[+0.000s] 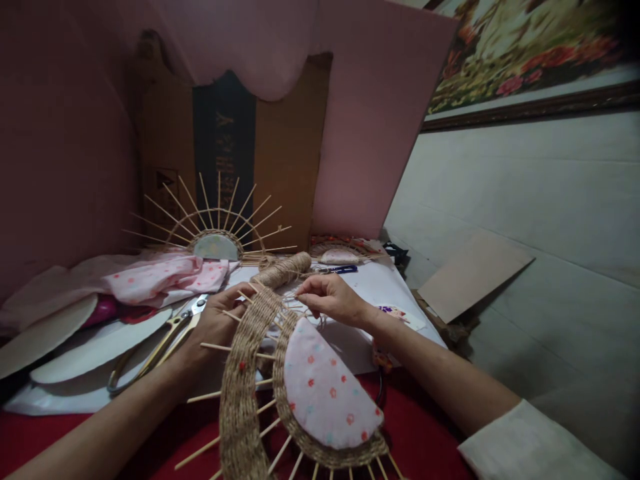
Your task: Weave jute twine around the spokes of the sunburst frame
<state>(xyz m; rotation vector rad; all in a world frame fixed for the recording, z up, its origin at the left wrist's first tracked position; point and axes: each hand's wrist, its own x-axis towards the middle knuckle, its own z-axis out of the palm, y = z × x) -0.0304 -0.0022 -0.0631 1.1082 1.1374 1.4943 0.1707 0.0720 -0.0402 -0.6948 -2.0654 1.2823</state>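
Note:
A half-round woven piece [250, 373] lies before me, with a pink flowered fabric centre [323, 390], jute bands and wooden sticks fanning out. My left hand [215, 327] grips its upper left edge, fingers curled round the jute band and sticks. My right hand [333, 299] pinches a thin jute strand at the top of the weave, just below a jute twine spool [283, 269].
Gold-handled scissors [160, 347] lie left of my left hand, beside white half-round boards [95, 347] and pink flowered cloth [160, 277]. A finished stick fan [216, 233] stands against a cardboard box [280, 153]. Blue-handled scissors [340, 269] lie behind. Red cloth [420, 440] covers the near surface.

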